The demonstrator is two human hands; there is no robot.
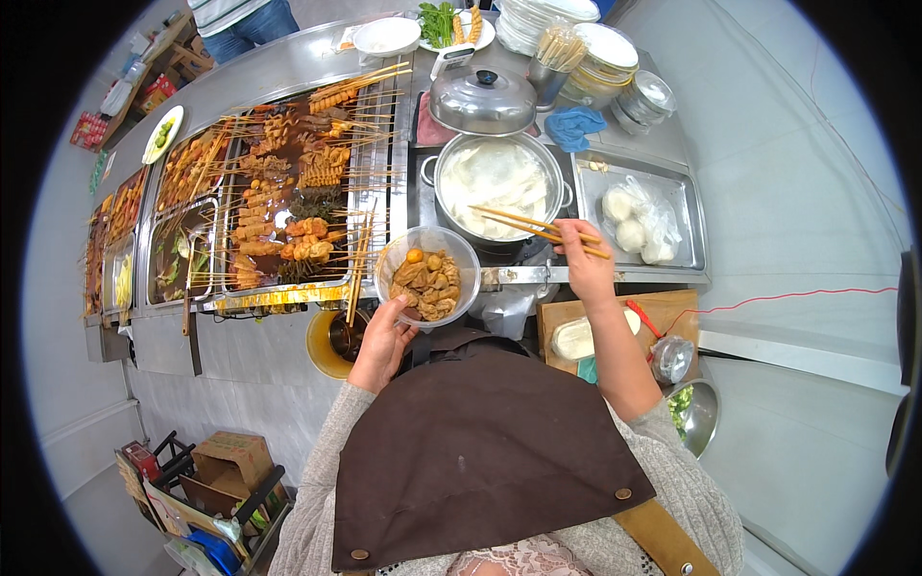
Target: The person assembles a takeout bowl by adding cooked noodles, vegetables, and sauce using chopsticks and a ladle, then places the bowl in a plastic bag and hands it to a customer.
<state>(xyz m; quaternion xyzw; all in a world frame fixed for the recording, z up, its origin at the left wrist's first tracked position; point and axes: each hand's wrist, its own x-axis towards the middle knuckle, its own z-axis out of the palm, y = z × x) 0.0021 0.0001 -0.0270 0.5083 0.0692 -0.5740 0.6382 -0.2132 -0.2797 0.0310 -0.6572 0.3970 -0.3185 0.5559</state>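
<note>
Probably light and flexible; best taken by the rim of the clear plastic bowl [465,257]. Looks round, part-filled with glossy brown food [429,288]. Hangs near-left of the metal pot [495,241], clamped at the near-left wall in fingers of the left hand [383,343]. Clamps chopsticks [528,222] in the fingers of the right hand [584,259].
</note>
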